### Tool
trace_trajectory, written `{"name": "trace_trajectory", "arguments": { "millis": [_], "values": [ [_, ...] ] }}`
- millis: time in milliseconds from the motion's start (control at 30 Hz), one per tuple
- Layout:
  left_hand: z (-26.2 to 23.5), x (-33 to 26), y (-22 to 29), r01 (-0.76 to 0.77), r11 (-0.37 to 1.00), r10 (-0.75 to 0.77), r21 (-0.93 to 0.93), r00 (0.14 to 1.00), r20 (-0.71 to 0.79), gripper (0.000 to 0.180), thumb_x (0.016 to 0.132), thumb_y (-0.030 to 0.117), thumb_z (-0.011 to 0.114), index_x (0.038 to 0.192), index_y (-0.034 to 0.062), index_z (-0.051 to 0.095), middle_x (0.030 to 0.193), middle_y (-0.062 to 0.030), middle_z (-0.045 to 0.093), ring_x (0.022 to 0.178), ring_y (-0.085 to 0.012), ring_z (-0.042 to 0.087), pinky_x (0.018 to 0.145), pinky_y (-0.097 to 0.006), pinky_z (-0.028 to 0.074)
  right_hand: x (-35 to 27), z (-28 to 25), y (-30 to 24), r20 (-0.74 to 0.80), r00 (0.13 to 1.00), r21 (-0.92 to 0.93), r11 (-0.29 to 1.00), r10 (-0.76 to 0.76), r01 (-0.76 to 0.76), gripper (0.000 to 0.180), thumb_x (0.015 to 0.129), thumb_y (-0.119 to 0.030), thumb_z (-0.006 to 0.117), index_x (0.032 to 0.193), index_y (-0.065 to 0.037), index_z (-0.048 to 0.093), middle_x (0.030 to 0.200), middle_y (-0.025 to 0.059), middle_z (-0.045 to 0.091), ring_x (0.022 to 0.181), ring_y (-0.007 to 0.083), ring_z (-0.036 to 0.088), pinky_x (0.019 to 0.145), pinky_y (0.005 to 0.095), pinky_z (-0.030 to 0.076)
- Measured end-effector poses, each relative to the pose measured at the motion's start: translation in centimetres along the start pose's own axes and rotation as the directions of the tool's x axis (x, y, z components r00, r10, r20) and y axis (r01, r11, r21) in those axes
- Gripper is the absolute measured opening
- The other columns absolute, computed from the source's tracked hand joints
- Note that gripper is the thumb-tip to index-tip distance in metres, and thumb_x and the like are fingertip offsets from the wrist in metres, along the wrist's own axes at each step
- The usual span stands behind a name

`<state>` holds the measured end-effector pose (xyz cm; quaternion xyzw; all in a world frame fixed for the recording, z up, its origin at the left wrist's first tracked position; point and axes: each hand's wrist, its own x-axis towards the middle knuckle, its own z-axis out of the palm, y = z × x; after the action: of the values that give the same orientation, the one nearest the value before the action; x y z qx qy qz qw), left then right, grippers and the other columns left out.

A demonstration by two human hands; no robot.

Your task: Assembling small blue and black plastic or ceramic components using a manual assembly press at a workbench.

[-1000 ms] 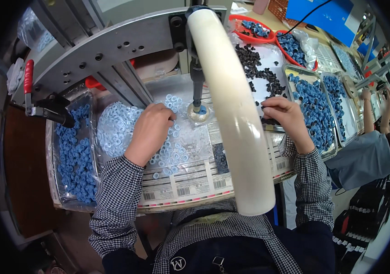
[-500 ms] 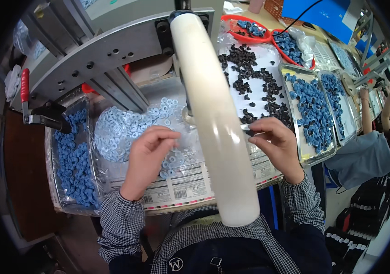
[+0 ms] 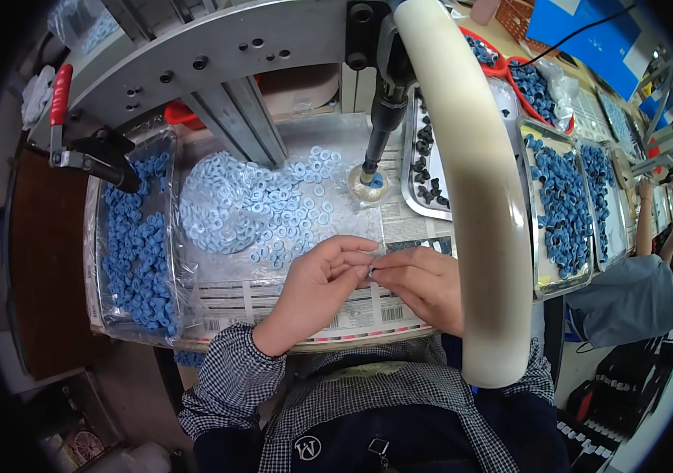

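My left hand and my right hand meet over the printed sheet at the table's front. Both are closed in a pinch, fingertips nearly touching. A tiny part shows between them, mostly hidden by the fingers; the right hand brought a small black piece there. Beyond the left hand lie many pale blue rings, loose and in a clear bag. Farther off, a black press rod comes down onto a round metal seat with a blue piece on it.
A thick white tube arches across, hiding part of my right arm. Left stands a tray of blue parts under a red-handled clamp. Right are a tray of black pieces, trays of blue parts and another person's arm.
My hands have come together from either side, the right one moving left from the black pieces. The view has shifted, so the white tube stands farther right and the press rod is uncovered.
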<state>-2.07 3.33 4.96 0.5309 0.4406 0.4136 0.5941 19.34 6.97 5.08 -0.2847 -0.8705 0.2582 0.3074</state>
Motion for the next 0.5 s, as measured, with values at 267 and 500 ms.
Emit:
{"name": "trace_trajectory", "arguments": {
  "millis": [267,500],
  "values": [
    [0.8,-0.9,-3.6,0.213,0.820,-0.284,-0.532,0.957,-0.055,0.021,0.091,-0.006,0.068,0.111,-0.0017,0.063,0.102,-0.0102,0.071,0.094,-0.0139,0.068,0.085,-0.026,0.057,0.1,0.2,0.3,-0.004,1.000,0.118,0.993,0.027,-0.027,0.021,0.077,0.000,0.079,0.096,-0.003,0.073,0.105,0.0101,0.073,0.092,0.0249,0.071,0.075,0.0331,0.058],
    [1.6,-2.0,-5.6,0.134,0.705,-0.284,-0.696,0.953,-0.104,0.014,0.091,-0.006,0.067,0.105,-0.0029,0.067,0.101,-0.0104,0.071,0.090,-0.0142,0.068,0.084,-0.025,0.057,-1.3,1.1,0.7,0.039,0.993,0.207,0.971,0.112,-0.118,0.020,0.078,0.000,0.079,0.098,-0.003,0.076,0.105,0.0107,0.074,0.092,0.0233,0.071,0.078,0.0315,0.058]
  ]
}}
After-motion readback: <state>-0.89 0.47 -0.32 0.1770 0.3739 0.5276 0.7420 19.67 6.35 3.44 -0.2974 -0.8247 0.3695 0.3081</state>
